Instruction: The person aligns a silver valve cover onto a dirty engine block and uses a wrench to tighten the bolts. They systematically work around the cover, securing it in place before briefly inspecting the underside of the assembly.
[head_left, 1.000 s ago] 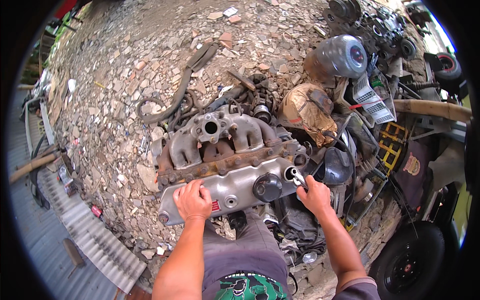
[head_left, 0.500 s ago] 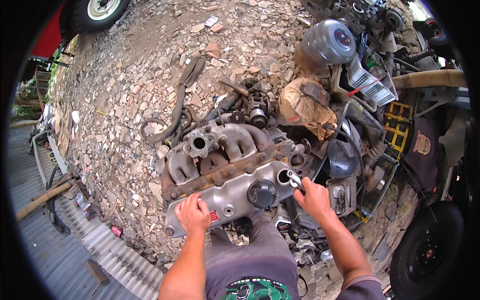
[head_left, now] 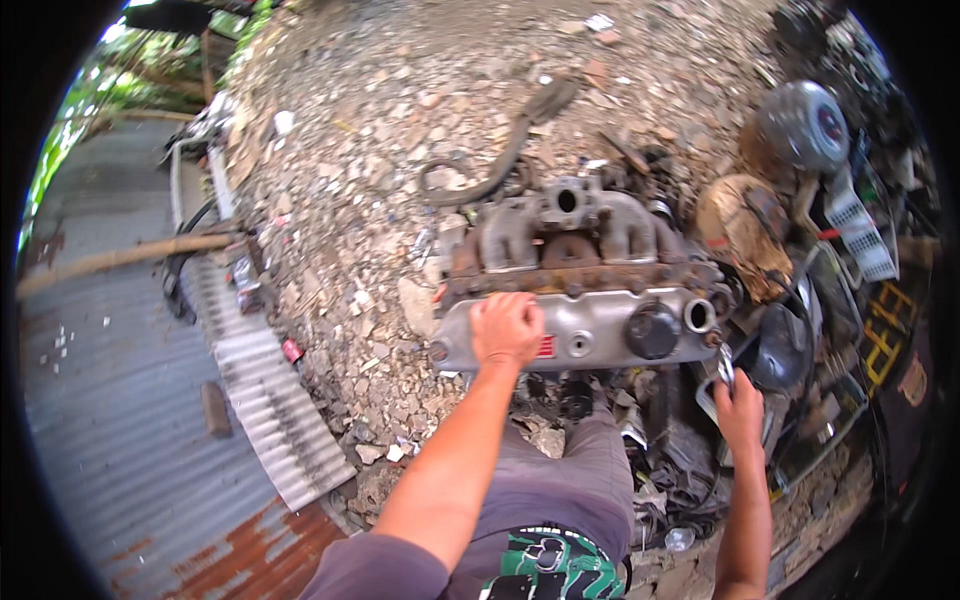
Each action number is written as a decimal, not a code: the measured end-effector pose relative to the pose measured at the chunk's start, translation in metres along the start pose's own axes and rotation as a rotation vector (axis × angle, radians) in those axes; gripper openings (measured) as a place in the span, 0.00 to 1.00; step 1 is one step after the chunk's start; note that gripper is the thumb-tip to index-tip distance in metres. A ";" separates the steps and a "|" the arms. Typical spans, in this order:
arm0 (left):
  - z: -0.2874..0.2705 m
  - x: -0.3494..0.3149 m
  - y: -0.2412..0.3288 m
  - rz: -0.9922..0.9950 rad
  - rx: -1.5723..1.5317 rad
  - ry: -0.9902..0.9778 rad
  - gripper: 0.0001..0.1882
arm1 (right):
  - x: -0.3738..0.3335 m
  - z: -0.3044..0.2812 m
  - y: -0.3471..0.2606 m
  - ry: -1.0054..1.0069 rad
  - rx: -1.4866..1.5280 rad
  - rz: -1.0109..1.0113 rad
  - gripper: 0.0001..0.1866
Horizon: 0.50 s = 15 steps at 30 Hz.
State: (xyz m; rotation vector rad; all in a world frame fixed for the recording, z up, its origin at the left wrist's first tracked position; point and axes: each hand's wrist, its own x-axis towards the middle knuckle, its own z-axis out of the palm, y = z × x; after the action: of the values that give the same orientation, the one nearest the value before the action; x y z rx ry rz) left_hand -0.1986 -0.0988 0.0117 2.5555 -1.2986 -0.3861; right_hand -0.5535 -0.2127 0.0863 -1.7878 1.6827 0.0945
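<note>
Silver metal is gleaming under my left hand (head_left: 507, 328), which is lying palm down on the left part of the long cover (head_left: 610, 330). Its fingers are bending toward the far edge, but from this distance I am not managing to tell whether that grip is clamping the cover or only pressing on it. My right hand (head_left: 740, 405) is hanging lower, off the cover's right end; its grip is clamping around a shiny metal tool (head_left: 725, 365), whose head is pointing up just beside a rusty bolt (head_left: 713, 340). The cover is lying crosswise before the grey trousers (head_left: 570, 450), carrying a red label (head_left: 546, 346) just beside my left hand, a black round cap (head_left: 652, 331) and, farther right, a round hole (head_left: 698, 316). Grey and rusty pipes (head_left: 510, 238) are rising along its far side. Off to the right I am seeing a brown bundle (head_left: 735, 235) and a large clear bottle (head_left: 795, 130); to the left, a red can (head_left: 292, 350) is lying near a pale corrugated sheet (head_left: 270, 400).
</note>
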 end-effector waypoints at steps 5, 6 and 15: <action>-0.002 -0.011 -0.009 0.210 -0.258 0.190 0.09 | -0.071 0.026 0.029 0.004 -0.172 -0.093 0.13; -0.006 -0.015 -0.012 0.250 -0.320 0.208 0.09 | -0.085 0.032 0.021 -0.027 -0.191 -0.085 0.13; -0.066 -0.166 -0.154 0.371 -0.673 -0.048 0.14 | -0.191 0.139 -0.122 -0.091 -0.123 -0.233 0.13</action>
State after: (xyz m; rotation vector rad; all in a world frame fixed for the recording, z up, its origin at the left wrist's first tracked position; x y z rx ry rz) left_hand -0.1550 0.1314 0.0421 1.7274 -1.3327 -0.6708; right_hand -0.4210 0.0149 0.1215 -2.0269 1.4212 0.1775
